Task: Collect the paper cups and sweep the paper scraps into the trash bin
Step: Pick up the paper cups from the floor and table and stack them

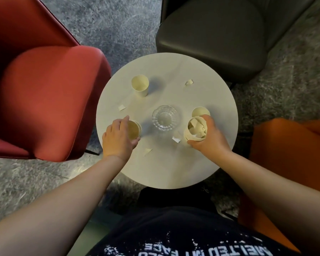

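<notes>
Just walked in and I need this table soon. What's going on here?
A person is clearing a round table. The right hand grips a stack of paper cups with paper scraps stuffed inside, while the left hand closes around another cup. Two more cups stand loose: one at the far left, one just behind the right hand. Several scraps lie around a glass bowl. No trash bin is in view.

I see a clear ribbed glass bowl (165, 118) mid-desk on the round white desk (201, 163), ringed by a red upholstered armchair (44, 100), a dark grey chair (214, 37) and an orange seat (292, 154).
</notes>
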Action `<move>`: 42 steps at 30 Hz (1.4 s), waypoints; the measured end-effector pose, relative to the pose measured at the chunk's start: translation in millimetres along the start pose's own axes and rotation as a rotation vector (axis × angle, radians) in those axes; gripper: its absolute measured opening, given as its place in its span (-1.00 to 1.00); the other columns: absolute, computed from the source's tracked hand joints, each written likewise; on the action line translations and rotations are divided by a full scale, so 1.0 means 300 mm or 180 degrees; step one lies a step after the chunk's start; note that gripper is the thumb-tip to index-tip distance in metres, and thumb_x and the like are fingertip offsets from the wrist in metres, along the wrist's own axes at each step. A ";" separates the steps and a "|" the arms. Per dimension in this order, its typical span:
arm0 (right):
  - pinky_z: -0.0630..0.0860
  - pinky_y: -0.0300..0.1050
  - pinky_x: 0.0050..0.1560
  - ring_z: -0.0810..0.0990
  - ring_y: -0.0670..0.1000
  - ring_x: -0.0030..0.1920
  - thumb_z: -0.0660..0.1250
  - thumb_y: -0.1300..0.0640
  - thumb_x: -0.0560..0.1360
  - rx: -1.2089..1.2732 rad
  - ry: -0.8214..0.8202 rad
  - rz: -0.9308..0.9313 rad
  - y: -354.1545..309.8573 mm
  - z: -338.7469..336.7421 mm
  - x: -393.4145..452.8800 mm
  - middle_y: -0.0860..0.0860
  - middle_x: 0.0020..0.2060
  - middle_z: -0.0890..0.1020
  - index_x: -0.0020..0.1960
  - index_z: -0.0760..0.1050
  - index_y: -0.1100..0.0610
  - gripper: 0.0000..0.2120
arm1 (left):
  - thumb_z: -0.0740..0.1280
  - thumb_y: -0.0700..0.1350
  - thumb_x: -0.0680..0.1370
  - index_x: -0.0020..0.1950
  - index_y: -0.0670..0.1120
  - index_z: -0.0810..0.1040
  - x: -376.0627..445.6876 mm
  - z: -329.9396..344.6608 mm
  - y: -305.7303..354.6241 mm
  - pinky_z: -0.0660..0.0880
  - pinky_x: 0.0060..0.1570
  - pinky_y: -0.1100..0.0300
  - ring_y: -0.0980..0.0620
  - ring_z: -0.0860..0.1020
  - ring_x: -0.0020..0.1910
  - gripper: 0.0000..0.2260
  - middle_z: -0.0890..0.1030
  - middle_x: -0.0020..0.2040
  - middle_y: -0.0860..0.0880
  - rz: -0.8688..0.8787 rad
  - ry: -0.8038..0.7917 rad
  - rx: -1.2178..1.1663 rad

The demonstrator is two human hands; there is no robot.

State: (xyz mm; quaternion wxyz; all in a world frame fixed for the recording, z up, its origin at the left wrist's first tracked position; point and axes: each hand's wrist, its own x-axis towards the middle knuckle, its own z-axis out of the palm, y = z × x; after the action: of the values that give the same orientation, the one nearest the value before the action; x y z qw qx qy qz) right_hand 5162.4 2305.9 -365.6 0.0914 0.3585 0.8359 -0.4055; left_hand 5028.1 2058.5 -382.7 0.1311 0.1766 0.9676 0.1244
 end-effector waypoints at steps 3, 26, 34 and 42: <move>0.33 -0.32 -0.40 0.44 -0.21 -0.22 0.50 -0.09 0.28 -0.0003 0.0016 0.0006 0.003 -0.001 0.009 -0.23 -0.12 0.40 0.22 0.13 -0.36 -0.30 | 0.51 -0.01 0.42 0.51 -0.06 0.23 0.033 0.027 -0.007 0.42 0.19 -0.10 -0.21 0.40 0.26 -0.25 0.33 0.39 -0.09 -0.0042 -0.0359 -0.0265; 0.35 -0.30 -0.28 0.45 -0.19 -0.15 0.54 -0.04 0.30 0.0011 0.0019 -0.0043 0.027 0.003 0.060 -0.19 0.04 0.42 0.24 0.14 -0.33 -0.28 | 0.50 -0.14 0.44 0.48 -0.27 0.23 0.317 -0.136 0.104 0.03 0.33 0.52 -0.13 0.34 0.35 -0.28 0.31 0.34 -0.29 0.0548 0.1178 -0.1403; 0.36 -0.36 -0.17 0.46 -0.13 0.01 0.55 0.00 0.29 0.0208 0.0170 0.0026 0.080 -0.016 0.054 -0.18 0.13 0.42 0.31 0.19 -0.23 -0.26 | 0.52 -0.05 0.41 0.49 -0.09 0.25 0.515 -0.038 0.131 0.29 0.35 0.06 -0.12 0.36 0.36 -0.27 0.30 0.42 -0.13 0.0350 0.0336 -0.0813; 0.42 -0.27 -0.18 0.51 -0.08 -0.02 0.55 0.00 0.28 0.0290 0.0231 0.0206 0.128 -0.035 0.048 -0.16 0.10 0.48 0.28 0.19 -0.27 -0.26 | 0.52 -0.11 0.42 0.49 -0.05 0.25 0.533 0.069 0.140 0.33 0.32 0.00 -0.17 0.39 0.32 -0.28 0.26 0.45 -0.10 0.0402 -0.0270 -0.0589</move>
State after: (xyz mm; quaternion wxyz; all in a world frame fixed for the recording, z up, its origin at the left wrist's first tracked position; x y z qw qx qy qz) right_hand 5179.1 2337.1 -388.7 0.0577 0.4035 0.8073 -0.4267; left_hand 4902.7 2160.6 -423.6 0.1795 0.2294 0.9325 0.2135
